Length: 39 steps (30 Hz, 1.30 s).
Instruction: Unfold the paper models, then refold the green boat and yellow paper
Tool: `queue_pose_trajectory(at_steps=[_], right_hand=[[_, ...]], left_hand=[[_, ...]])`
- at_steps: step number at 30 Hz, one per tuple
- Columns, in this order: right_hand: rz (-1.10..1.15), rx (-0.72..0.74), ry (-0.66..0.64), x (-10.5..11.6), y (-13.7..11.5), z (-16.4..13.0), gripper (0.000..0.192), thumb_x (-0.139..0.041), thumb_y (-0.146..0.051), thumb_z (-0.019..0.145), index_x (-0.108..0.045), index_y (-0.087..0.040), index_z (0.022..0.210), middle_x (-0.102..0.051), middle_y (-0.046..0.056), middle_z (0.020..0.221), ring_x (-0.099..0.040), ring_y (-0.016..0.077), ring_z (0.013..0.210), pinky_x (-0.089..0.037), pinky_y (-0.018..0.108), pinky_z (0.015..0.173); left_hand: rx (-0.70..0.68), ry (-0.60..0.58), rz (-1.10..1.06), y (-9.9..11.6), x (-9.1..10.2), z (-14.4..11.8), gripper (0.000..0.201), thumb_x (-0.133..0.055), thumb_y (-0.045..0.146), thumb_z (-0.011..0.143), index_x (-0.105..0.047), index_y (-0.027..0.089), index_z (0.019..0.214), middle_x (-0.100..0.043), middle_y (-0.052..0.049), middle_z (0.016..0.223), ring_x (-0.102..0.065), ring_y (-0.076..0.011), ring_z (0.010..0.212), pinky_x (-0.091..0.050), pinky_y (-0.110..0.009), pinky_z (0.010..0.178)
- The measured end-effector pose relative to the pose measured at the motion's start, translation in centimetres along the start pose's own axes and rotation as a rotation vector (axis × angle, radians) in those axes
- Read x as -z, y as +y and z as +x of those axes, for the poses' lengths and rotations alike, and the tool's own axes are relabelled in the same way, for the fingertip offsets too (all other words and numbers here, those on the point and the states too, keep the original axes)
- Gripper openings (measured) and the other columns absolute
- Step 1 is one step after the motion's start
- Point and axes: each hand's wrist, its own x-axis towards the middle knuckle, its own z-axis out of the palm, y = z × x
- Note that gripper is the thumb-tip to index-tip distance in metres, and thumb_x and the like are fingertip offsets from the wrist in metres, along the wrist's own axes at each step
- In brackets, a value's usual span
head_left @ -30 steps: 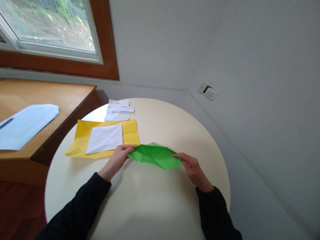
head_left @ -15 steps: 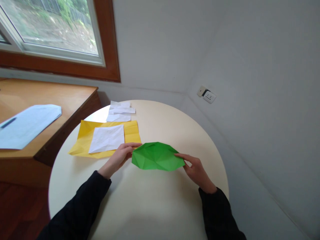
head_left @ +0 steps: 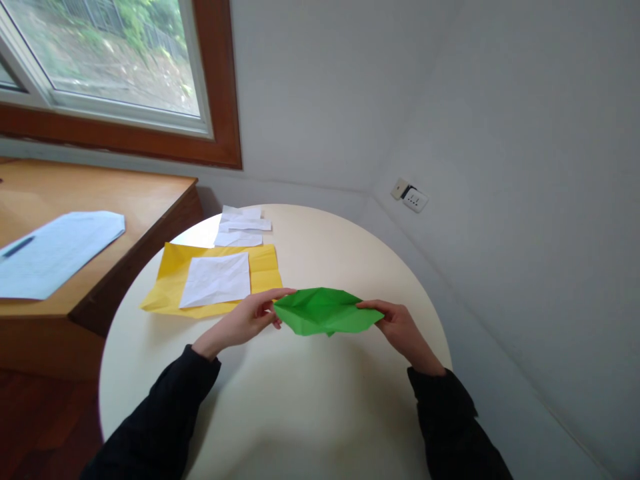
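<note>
A creased sheet of green paper point(head_left: 325, 317), folded along several lines, is held up over the round table between my hands. My left hand point(head_left: 245, 319) grips its left end, the index finger lying along the upper edge. At the right end, my right hand point(head_left: 400, 325) pinches the paper with the index finger on top. A small green tip pokes out below the middle of the lower edge. Behind my left hand lies yellow paper point(head_left: 266, 268) with a white sheet point(head_left: 217, 280) on it.
White paper pieces point(head_left: 243, 225) lie at the far edge of the round cream table point(head_left: 320, 413). To the left stands a wooden desk point(head_left: 115, 190) with pale blue paper point(head_left: 70, 250) and a pen point(head_left: 19, 247). A wall socket point(head_left: 415, 199) is beyond the table.
The green paper has shifted slightly right and tilted, so it looks flatter and a fold opens along its upper side. Both hands moved a little to the right with it.
</note>
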Motion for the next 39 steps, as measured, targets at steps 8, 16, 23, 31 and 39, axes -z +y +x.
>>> queue_pose_trajectory(at_steps=[8,16,23,31,39], right_hand=[[0.094,-0.158,-0.104,0.4,-1.9,1.1,0.024,-0.057,-0.018,0.064,-0.074,-0.018,0.080,-0.071,0.003,0.070,-0.062,0.0171,0.064,-0.048,0.029,0.060],[0.252,-0.288,-0.306,0.7,-3.2,1.7,0.021,-0.067,-0.031,0.067,-0.071,-0.016,0.080,-0.071,0.005,0.075,-0.067,0.0186,0.066,-0.048,0.031,0.065],[0.336,-0.274,-0.456,0.4,-0.8,2.6,0.022,-0.071,-0.029,0.067,-0.071,-0.014,0.084,-0.071,0.005,0.077,-0.064,0.0153,0.066,-0.048,0.029,0.066],[0.443,-0.234,-0.405,-1.3,2.3,4.1,0.022,-0.071,-0.028,0.064,-0.068,-0.014,0.080,-0.065,0.001,0.069,-0.055,0.0104,0.055,-0.043,0.024,0.055],[0.496,-0.231,-0.264,-3.2,3.8,3.7,0.026,-0.070,-0.034,0.067,-0.069,-0.014,0.084,-0.059,-0.003,0.064,-0.041,0.0076,0.054,-0.032,0.021,0.053]], left_hand=[[-0.121,0.096,0.156,0.7,0.3,-0.2,0.030,-0.051,0.019,0.081,-0.061,0.020,0.109,-0.064,-0.007,0.103,-0.062,-0.0153,0.080,-0.050,-0.025,0.068],[-0.071,0.134,0.115,0.6,0.3,-0.2,0.016,-0.057,0.031,0.079,-0.059,0.015,0.084,-0.060,-0.002,0.075,-0.057,-0.0125,0.064,-0.050,-0.024,0.059],[0.100,0.162,-0.072,0.1,0.5,0.6,0.025,-0.061,0.038,0.075,-0.059,0.014,0.076,-0.062,-0.001,0.059,-0.060,-0.0136,0.054,-0.050,-0.026,0.055],[0.220,0.228,-0.326,-1.5,0.6,1.0,0.038,-0.070,0.046,0.065,-0.059,0.012,0.076,-0.063,0.000,0.055,-0.059,-0.0129,0.049,-0.051,-0.026,0.053],[0.335,0.243,-0.472,-2.6,0.0,1.6,0.046,-0.078,0.050,0.054,-0.058,0.013,0.073,-0.063,0.000,0.052,-0.060,-0.0121,0.047,-0.050,-0.024,0.052]])
